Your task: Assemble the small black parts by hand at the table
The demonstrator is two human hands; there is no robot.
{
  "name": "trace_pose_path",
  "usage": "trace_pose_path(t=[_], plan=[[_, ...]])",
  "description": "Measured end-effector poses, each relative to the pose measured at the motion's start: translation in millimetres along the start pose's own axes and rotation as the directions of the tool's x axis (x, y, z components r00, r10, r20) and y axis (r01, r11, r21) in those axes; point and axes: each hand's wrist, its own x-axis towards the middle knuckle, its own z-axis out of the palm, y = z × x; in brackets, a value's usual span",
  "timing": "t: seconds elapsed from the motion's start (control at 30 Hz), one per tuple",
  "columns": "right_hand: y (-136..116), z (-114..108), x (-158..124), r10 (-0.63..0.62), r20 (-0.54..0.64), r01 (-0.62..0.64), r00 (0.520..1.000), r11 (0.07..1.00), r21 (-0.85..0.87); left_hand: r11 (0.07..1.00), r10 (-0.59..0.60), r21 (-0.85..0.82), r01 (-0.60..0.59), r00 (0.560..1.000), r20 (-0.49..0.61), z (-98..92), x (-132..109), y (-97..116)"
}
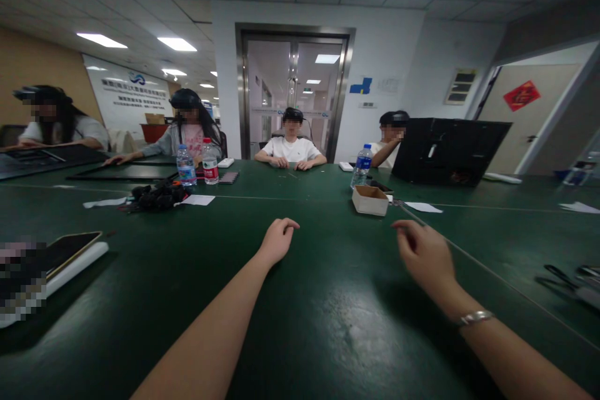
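Observation:
My left hand (279, 240) rests on the dark green table (328, 262) near the middle, fingers curled together and bent to the right. Nothing shows in it. To the right, my right hand (424, 256) hovers over the table, slightly blurred, its index finger pointing left and a gap between thumb and fingers; it appears to hold nothing. A metal bracelet (476, 317) circles the right wrist. The nearest object is a small open cardboard box (370, 201), just beyond and left of the right hand, touched by neither hand.
Several people sit across the table. Bottles (186, 165) stand at the back left, another (363, 165) behind the box. Black cables (157, 195) lie at left, a phone (70, 247) on a white object nearer. A large black case (450, 150) stands back right; dark cords lie far right.

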Motion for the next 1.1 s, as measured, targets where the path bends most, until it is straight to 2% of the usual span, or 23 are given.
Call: trace_pose_path(t=[0.03,0.1,0.2,0.23,0.3,0.37,0.43,0.5,0.67,0.77,0.9,0.97,1.1], plan=[[-21.1,5.2,-3.3,-0.071,0.080,0.067,0.994,0.996,0.056,0.997,-0.016,-0.082,0.014,1.000,-0.019,2.2,2.4,0.7],[-65.1,21.0,-10.5,-0.185,0.258,0.131,0.948,0.968,0.214,0.964,-0.048,-0.263,0.031,0.997,-0.059,8.3,6.2,2.7],[-124.6,52.6,-19.1,-0.227,0.487,0.000,0.843,0.906,0.423,0.829,-0.120,-0.558,0.043,0.987,-0.102,19.6,9.0,5.5],[-140.1,63.3,-20.5,-0.220,0.513,-0.058,0.830,0.881,0.470,0.769,-0.145,-0.638,0.043,0.984,-0.108,22.8,9.2,5.9],[-162.6,81.8,-20.8,-0.202,0.473,-0.095,0.858,0.842,0.531,0.641,-0.191,-0.766,0.043,0.976,-0.105,26.8,9.3,5.4],[-174.5,94.2,-19.0,-0.168,0.434,-0.114,0.885,0.826,0.552,0.513,-0.242,-0.857,0.042,0.965,-0.098,27.5,9.3,3.6],[-178.2,99.8,-16.9,-0.141,0.409,-0.118,0.902,0.829,0.546,0.408,-0.279,-0.912,0.032,0.956,-0.092,26.5,9.4,1.3],[-177.2,100.0,-15.8,-0.149,0.384,-0.086,0.911,0.843,0.532,0.373,-0.286,-0.928,0.020,0.953,-0.095,25.3,9.6,-0.8],[-167.7,91.3,-15.4,-0.322,0.291,0.122,0.901,0.831,0.542,0.418,-0.275,-0.909,-0.011,0.951,-0.138,24.9,11.0,-4.7],[-158.4,89.0,-11.8,-0.405,0.259,0.219,0.877,0.815,0.536,0.431,-0.303,-0.901,0.042,0.948,-0.101,24.8,13.1,-7.0],[-146.3,92.7,-5.3,-0.464,0.273,0.250,0.843,0.786,0.565,0.499,-0.274,-0.854,0.147,0.962,0.005,23.0,15.1,-10.2],[-143.6,95.7,-3.5,-0.480,0.248,0.260,0.841,0.762,0.593,0.516,-0.262,-0.840,0.168,0.965,0.032,21.7,14.6,-11.5],[-142.5,100.8,-2.4,-0.399,0.167,0.187,0.902,0.707,0.682,0.516,-0.205,-0.855,0.057,0.977,-0.058,19.6,11.5,-11.9]])
